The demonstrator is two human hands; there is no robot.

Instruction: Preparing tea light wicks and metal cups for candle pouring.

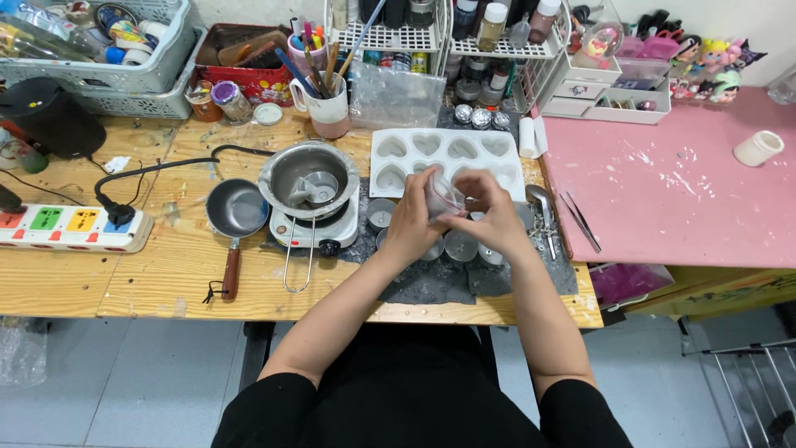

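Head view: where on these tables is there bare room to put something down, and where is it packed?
Free: the pink table between the tweezers and the white cup; the wooden table in front of the power strip. Crowded: the dark mat under both hands, left hand and right hand, and the back edge by the baskets.

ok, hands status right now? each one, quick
Left hand: closed on the small clear cup, gripping its left side.
Right hand: closed on the same cup, fingers on its right side.
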